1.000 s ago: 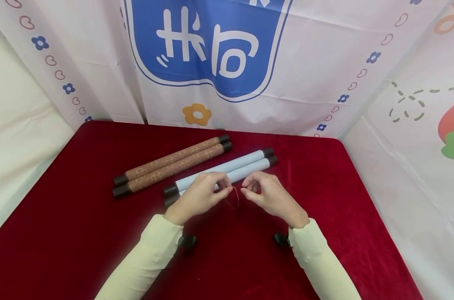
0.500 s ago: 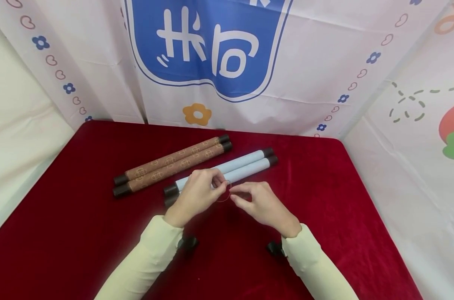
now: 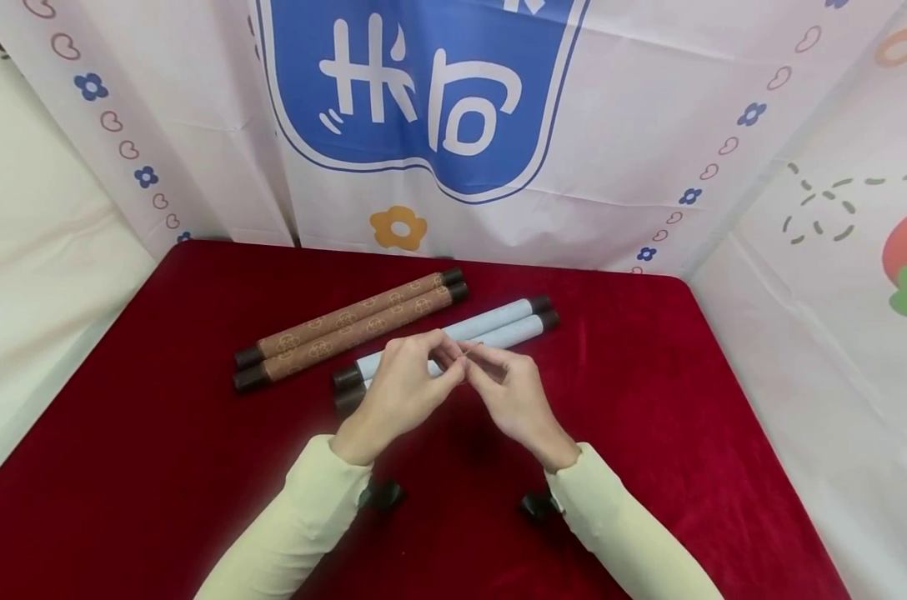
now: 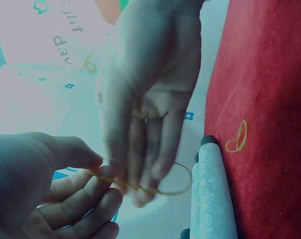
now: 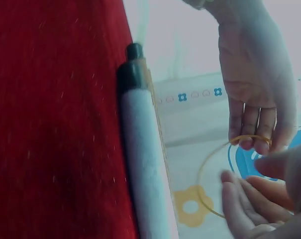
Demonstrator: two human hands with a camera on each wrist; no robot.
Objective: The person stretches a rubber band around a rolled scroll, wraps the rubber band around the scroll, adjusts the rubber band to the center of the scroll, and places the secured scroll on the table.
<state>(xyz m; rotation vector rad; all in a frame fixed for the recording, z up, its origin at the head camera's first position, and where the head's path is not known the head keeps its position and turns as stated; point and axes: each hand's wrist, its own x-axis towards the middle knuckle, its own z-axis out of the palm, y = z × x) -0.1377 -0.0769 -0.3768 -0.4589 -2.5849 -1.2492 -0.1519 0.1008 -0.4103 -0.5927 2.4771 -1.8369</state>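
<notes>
My left hand [image 3: 401,379] pinches a thin yellow rubber band [image 4: 170,193] between thumb and forefinger, as the left wrist view shows. Opposite it, my right hand [image 3: 519,400] has its thumb and fingertips at the same band, seemingly pinching it; its exact hold is partly hidden. In the right wrist view the band hangs as a wide loop between both hands. Just behind the hands lies a pair of light blue rolls [image 3: 517,332] with dark ends, partly covered by the left hand.
A pair of brown patterned rolls [image 3: 348,332] with dark ends lies farther back to the left. Another rubber band [image 4: 237,138], twisted, rests on the red cloth [image 3: 648,417] near the blue rolls. Printed white curtains [image 3: 333,208] stand around the table.
My right hand has moved left until its fingertips meet those of my left hand at the rubber band. The left hand has hardly moved. Both pairs of rolls stay put.
</notes>
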